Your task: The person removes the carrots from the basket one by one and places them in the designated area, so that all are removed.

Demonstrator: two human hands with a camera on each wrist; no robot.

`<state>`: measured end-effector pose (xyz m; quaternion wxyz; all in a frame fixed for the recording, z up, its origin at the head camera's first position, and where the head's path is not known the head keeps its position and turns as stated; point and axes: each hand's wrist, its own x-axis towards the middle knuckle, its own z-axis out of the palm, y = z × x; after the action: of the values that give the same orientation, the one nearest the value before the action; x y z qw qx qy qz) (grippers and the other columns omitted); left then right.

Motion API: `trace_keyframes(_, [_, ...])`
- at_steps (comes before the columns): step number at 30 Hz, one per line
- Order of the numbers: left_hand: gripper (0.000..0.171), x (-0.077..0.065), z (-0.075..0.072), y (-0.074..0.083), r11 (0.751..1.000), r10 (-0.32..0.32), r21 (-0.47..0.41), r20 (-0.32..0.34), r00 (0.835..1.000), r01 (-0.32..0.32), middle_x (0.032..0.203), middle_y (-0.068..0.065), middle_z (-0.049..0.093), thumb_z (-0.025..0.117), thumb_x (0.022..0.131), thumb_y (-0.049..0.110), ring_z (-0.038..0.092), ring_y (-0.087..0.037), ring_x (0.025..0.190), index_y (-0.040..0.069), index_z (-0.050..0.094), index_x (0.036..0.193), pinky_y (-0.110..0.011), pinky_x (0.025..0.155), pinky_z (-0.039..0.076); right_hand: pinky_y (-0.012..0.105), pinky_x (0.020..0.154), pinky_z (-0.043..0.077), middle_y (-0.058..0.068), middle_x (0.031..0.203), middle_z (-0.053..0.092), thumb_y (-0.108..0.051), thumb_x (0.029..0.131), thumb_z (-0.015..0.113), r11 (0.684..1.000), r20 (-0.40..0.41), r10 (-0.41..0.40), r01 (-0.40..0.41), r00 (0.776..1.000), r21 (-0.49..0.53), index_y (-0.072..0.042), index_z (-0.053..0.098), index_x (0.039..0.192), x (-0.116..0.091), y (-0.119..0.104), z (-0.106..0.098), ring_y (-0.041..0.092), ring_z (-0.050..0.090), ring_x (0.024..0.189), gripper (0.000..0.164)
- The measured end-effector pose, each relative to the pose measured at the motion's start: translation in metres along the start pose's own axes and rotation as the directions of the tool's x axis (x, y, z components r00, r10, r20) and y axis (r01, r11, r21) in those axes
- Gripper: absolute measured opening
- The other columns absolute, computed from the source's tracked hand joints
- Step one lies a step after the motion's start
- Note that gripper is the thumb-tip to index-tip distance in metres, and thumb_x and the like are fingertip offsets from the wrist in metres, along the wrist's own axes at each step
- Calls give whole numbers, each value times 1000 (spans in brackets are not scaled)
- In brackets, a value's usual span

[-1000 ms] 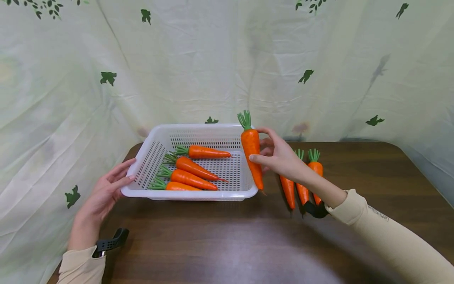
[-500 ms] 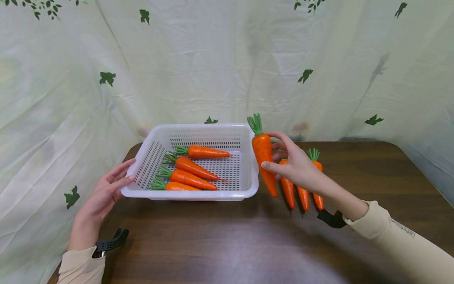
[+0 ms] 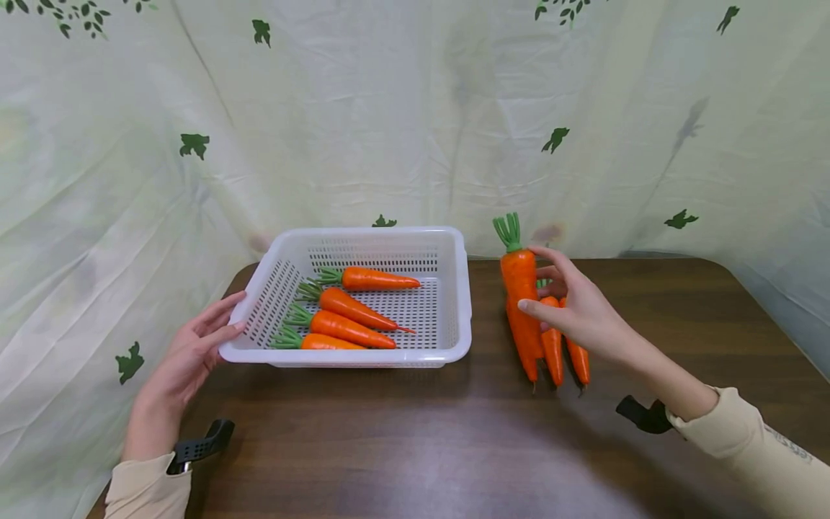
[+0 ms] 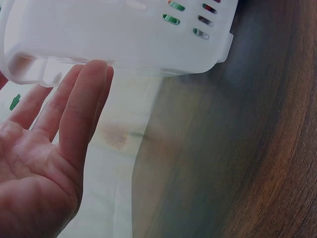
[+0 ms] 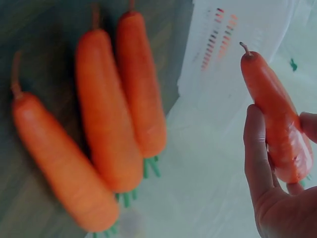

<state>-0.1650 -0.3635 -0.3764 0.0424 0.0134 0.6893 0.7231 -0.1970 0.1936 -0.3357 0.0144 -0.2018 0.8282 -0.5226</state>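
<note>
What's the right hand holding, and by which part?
The right hand holds a carrot by its thick orange body, below the green top.

The left grip (image 3: 193, 349) has its fingers (image 4: 79, 114) extended, the left forearm (image 3: 154, 425) slanting from near left. The right grip (image 3: 580, 308) pinches between thumb (image 3: 541, 311) and fingers, the right forearm (image 3: 677, 380) angling from near right.

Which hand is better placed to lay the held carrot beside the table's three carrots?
Likely the right hand: it grips the held carrot close to the three carrots. The left hand touches the white basket's opposite end.
</note>
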Motion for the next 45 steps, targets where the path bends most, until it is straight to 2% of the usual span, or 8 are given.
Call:
trace_keyframes(7, [57, 2, -1, 0, 999, 11, -34, 33, 999, -10, 141, 0, 46, 53, 101, 7, 62, -12, 111, 19, 35, 153, -39, 85, 53, 44, 65, 59, 18, 135, 48, -21, 91, 73, 999, -24, 38, -39, 999, -37, -25, 27, 153, -12, 14, -16, 30, 59, 100, 77])
trace_keyframes(13, [55, 0, -1, -1, 1000, 6, -11, 14, 1000, -6, 137, 3, 51, 55, 100, 7, 62, -12, 110, 20, 39, 152, -38, 83, 55, 45, 67, 59, 20, 137, 47, -22, 93, 71, 996, -28, 72, -74, 997, -48, -24, 24, 154, -22, 23, -25, 33, 56, 106, 77])
trace_keyframes(20, [55, 0, -3, -1, 999, 17, -38, 37, 999, -16, 138, 3, 50, 53, 101, 6, 63, -12, 110, 19, 38, 152, -39, 84, 54, 43, 63, 59, 23, 133, 51, -22, 92, 72, 988, -46, 70, -75, 996, -134, -20, 26, 155, -31, 38, -33, 35, 59, 103, 78])
trace_keyframes(28, [56, -1, 0, -2, 1000, 2, 10, -4, 1000, -2, 140, 4, 48, 55, 101, 9, 61, -12, 111, 22, 38, 153, -37, 84, 55, 40, 63, 59, 26, 135, 49, -25, 93, 71, 975, -57, 124, -132, 991, -177, -18, 22, 156, -43, 54, -49, 39, 58, 105, 81])
trace_keyframes(30, [57, -1, 0, -2, 1000, 6, 7, 0, 1000, -6, 141, 3, 47, 55, 101, 9, 61, -12, 111, 22, 37, 153, -37, 84, 54, 41, 64, 59, 27, 134, 49, -25, 93, 70, 974, -61, 142, -151, 988, -170, -16, 21, 157, -45, 57, -53, 37, 59, 104, 81])
trace_keyframes(37, [57, 0, -2, 0, 1000, 19, -21, 29, 999, -18, 140, 2, 47, 54, 101, 7, 63, -11, 110, 21, 37, 153, -39, 85, 53, 40, 63, 60, 33, 131, 50, -27, 94, 69, 966, -72, 208, -216, 976, -143, -2, 19, 153, -53, 74, -67, 15, 66, 91, 81])
trace_keyframes(43, [56, 1, -3, -1, 999, 22, -36, 44, 999, -20, 138, 3, 50, 53, 101, 6, 63, -12, 110, 20, 37, 153, -39, 84, 54, 38, 61, 59, 41, 132, 44, -22, 97, 65, 945, -31, 274, -275, 961, -178, 4, 14, 153, -54, 88, -72, 32, 67, 90, 81])
trace_keyframes(45, [56, 1, -3, -1, 999, 21, -36, 44, 999, -19, 138, 3, 50, 52, 101, 6, 63, -12, 110, 20, 37, 153, -39, 84, 54, 39, 60, 59, 44, 132, 42, -21, 97, 64, 937, -20, 298, -296, 954, -183, 7, 13, 152, -54, 91, -73, 33, 68, 89, 80])
